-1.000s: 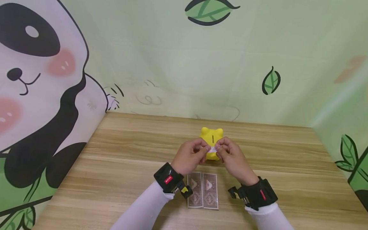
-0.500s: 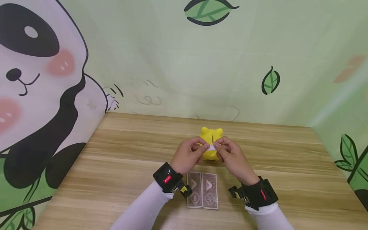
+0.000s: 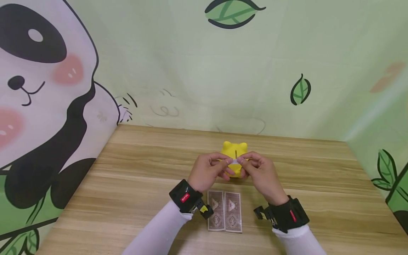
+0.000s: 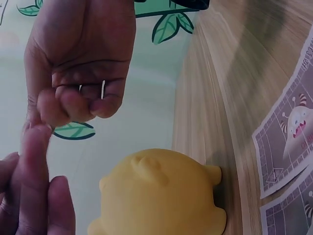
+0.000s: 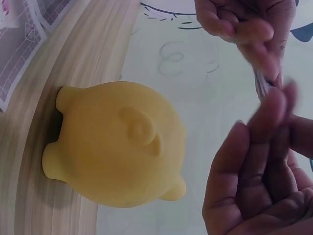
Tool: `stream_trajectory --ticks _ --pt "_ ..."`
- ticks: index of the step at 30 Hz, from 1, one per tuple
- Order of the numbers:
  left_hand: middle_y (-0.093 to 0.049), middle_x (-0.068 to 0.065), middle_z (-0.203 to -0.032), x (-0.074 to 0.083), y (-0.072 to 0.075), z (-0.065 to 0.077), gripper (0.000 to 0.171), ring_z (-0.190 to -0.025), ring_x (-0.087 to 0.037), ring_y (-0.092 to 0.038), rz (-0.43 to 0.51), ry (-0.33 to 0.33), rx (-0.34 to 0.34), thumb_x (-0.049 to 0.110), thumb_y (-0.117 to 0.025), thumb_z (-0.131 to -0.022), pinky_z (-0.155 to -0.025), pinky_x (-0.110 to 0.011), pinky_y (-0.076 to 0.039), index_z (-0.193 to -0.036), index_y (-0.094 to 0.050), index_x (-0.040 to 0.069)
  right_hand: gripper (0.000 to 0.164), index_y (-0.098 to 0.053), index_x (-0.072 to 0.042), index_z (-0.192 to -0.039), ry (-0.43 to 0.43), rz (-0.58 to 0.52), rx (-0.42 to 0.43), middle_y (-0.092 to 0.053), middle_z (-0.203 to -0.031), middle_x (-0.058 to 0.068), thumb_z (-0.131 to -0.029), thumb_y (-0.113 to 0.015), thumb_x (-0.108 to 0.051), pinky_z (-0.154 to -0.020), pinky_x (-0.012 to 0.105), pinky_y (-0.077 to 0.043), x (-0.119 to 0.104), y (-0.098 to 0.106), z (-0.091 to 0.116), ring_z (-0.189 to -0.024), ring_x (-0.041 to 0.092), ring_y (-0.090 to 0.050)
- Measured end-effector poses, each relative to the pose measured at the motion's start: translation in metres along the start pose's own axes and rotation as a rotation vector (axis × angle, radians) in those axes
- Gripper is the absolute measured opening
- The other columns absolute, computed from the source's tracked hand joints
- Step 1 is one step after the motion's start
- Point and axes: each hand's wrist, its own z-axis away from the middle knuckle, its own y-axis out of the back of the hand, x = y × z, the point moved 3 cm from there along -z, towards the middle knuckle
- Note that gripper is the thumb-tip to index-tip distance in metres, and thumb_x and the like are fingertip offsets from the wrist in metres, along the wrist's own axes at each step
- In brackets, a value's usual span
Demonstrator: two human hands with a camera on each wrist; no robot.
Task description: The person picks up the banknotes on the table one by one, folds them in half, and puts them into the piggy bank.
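In the head view my left hand (image 3: 205, 171) and right hand (image 3: 262, 173) meet over a yellow piggy bank (image 3: 234, 146). Between them, thumbs and fingertips pinch the two ends of a small whitish strip of folded paper (image 3: 235, 161). The strip shows edge-on between the fingertips in the right wrist view, as a pale sliver (image 5: 263, 85). A dark coin slot (image 3: 236, 153) marks the top of the bank, just beyond the strip. Both wrist views show the bank standing on its feet, apart from the hands; its curly tail (image 5: 139, 129) faces me.
Two brownish printed paper notes (image 3: 233, 212) lie side by side on the wooden table (image 3: 143, 198), nearer me, between my forearms. Black wrist-worn cameras (image 3: 288, 214) sit on both wrists. A green cloth wall (image 3: 178, 71) with panda and leaf drawings stands behind the table.
The paper strip now looks narrower and sits slightly higher between the fingertips. Fingers of both hands have shifted a little. The bank and notes stay where they were.
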Motion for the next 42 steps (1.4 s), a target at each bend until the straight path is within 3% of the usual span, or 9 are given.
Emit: stream_trajectory --ticks 2,6,10,14,16,21,27,34,42 --pt "-0.079 -0.019 -0.093 0.0006 0.0000 -0.0001 0.021 -0.070 -0.023 -0.076 0.005 -0.002 0.008 0.017 -0.067 -0.102 -0.079 -0.054 -0.064 -0.114 -0.075 0.002 0.024 -0.069 0.001 -0.112 -0.003 -0.015 0.000 -0.072 -0.074 0.000 -0.103 -0.065 -0.021 -0.071 0.028 -0.060 0.0000 -0.0002 -0.0003 -0.071 0.015 -0.068" --pt "-0.079 -0.017 -0.105 0.0009 0.0005 -0.0005 0.022 -0.080 -0.023 -0.078 -0.007 -0.004 0.024 0.016 -0.067 -0.101 -0.077 -0.039 -0.065 -0.117 -0.076 0.004 0.024 -0.070 0.002 -0.112 0.000 -0.031 0.013 -0.078 -0.091 0.010 -0.102 -0.068 -0.020 -0.075 0.031 -0.062 -0.0006 0.0004 -0.0004 -0.080 0.015 -0.073" --pt "-0.079 -0.015 -0.109 0.0002 0.0009 -0.0013 0.023 -0.085 -0.022 -0.078 -0.015 -0.016 0.032 0.018 -0.070 -0.100 -0.075 -0.037 -0.065 -0.118 -0.076 0.006 0.024 -0.072 0.001 -0.112 0.002 -0.034 0.031 -0.079 -0.098 0.008 -0.100 -0.071 -0.019 -0.075 0.031 -0.063 -0.0013 0.0017 -0.0002 -0.086 0.015 -0.074" --pt "-0.079 -0.015 -0.109 0.0004 0.0018 -0.0011 0.024 -0.088 -0.023 -0.079 -0.006 -0.031 0.037 0.019 -0.072 -0.099 -0.081 -0.053 -0.063 -0.118 -0.076 0.006 0.020 -0.071 0.000 -0.113 0.006 -0.032 0.034 -0.079 -0.096 0.003 -0.098 -0.072 -0.013 -0.074 0.028 -0.062 -0.0017 0.0023 0.0006 -0.084 0.015 -0.074" --pt "-0.079 -0.016 -0.108 0.0019 0.0027 -0.0007 0.027 -0.089 -0.026 -0.078 -0.006 -0.039 0.037 0.016 -0.071 -0.099 -0.081 -0.054 -0.063 -0.124 -0.073 0.007 0.024 -0.069 -0.002 -0.119 0.017 -0.032 0.030 -0.079 -0.092 -0.001 -0.097 -0.073 -0.011 -0.073 0.027 -0.061 -0.0018 0.0025 0.0011 -0.082 0.014 -0.073" --pt "-0.079 -0.018 -0.105 0.0045 0.0040 0.0002 0.036 -0.092 -0.035 -0.077 -0.008 -0.040 0.022 0.012 -0.071 -0.098 -0.074 -0.035 -0.064 -0.134 -0.067 0.006 0.030 -0.066 -0.002 -0.124 0.033 -0.040 0.028 -0.076 -0.086 -0.008 -0.096 -0.073 -0.009 -0.072 0.026 -0.060 -0.0032 0.0023 0.0021 -0.078 0.012 -0.071" --pt "-0.080 -0.016 -0.106 0.0017 0.0036 -0.0013 0.025 -0.090 -0.026 -0.078 -0.013 -0.025 0.021 0.016 -0.070 -0.099 -0.080 -0.048 -0.064 -0.121 -0.072 0.004 0.020 -0.067 0.003 -0.114 0.042 -0.054 0.077 -0.074 -0.085 -0.006 -0.095 -0.072 -0.002 -0.073 0.027 -0.062 -0.0063 0.0030 0.0018 -0.076 0.014 -0.071" --pt "-0.078 -0.018 -0.105 0.0007 0.0033 -0.0020 0.019 -0.087 -0.021 -0.077 -0.014 -0.047 -0.005 0.018 -0.064 -0.104 -0.086 -0.058 -0.061 -0.111 -0.073 0.002 0.020 -0.068 0.001 -0.115 0.055 -0.047 0.046 -0.074 -0.087 -0.007 -0.096 -0.072 -0.004 -0.073 0.028 -0.062 -0.0074 0.0040 0.0026 -0.081 0.023 -0.072" --pt "-0.078 -0.017 -0.100 0.0040 0.0026 -0.0013 0.017 -0.087 -0.019 -0.076 -0.026 -0.044 -0.003 0.017 -0.064 -0.104 -0.078 -0.040 -0.064 -0.107 -0.072 0.003 0.024 -0.064 0.002 -0.117 0.054 -0.077 0.013 -0.074 -0.083 -0.006 -0.098 -0.071 -0.011 -0.073 0.030 -0.062 -0.0048 0.0028 0.0010 -0.079 0.019 -0.072"
